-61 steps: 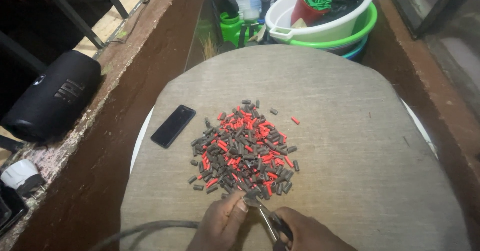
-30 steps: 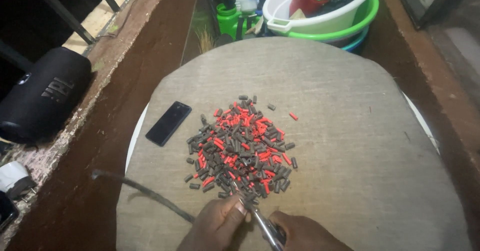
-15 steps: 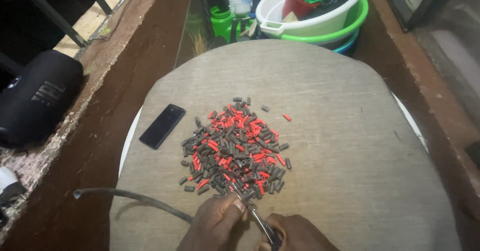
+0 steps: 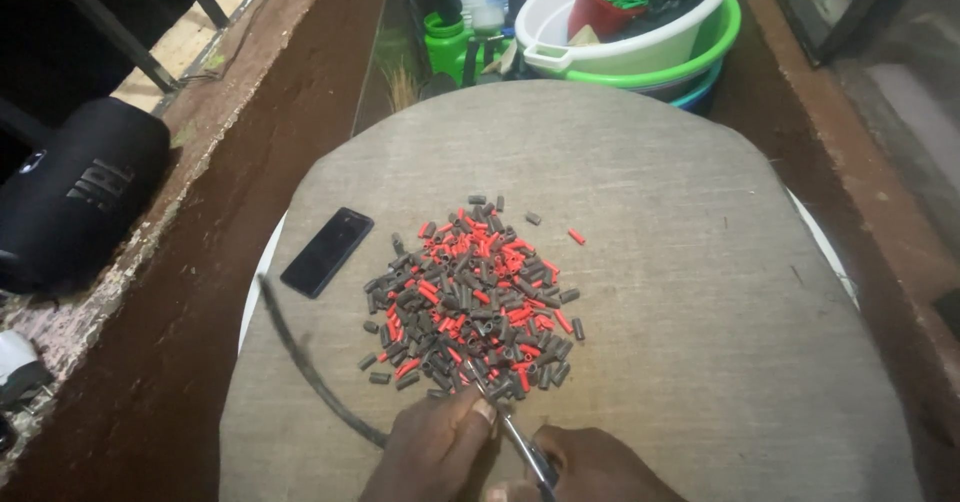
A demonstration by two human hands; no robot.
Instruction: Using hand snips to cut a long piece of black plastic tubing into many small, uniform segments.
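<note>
A pile of short black and red tube pieces [image 4: 470,302] lies in the middle of a round table covered with grey cloth [image 4: 650,182]. At the near edge, my left hand [image 4: 435,447] holds the end of a long black tube [image 4: 305,362] that curves off to the left. My right hand [image 4: 590,467] grips a pair of scissors [image 4: 520,437], its blades pointing up at the pile beside my left fingertips. The tube's end between my fingers is hidden.
A black phone [image 4: 327,252] lies left of the pile. A black cylindrical speaker [image 4: 75,197] rests on the left ledge. Stacked white and green basins [image 4: 640,47] with a red cup stand beyond the table, next to a green bottle [image 4: 448,47].
The long black tube has swung into view, from low at the left to arching up across the cloth. My hands stay at the near edge. The camera has tilted slightly.
</note>
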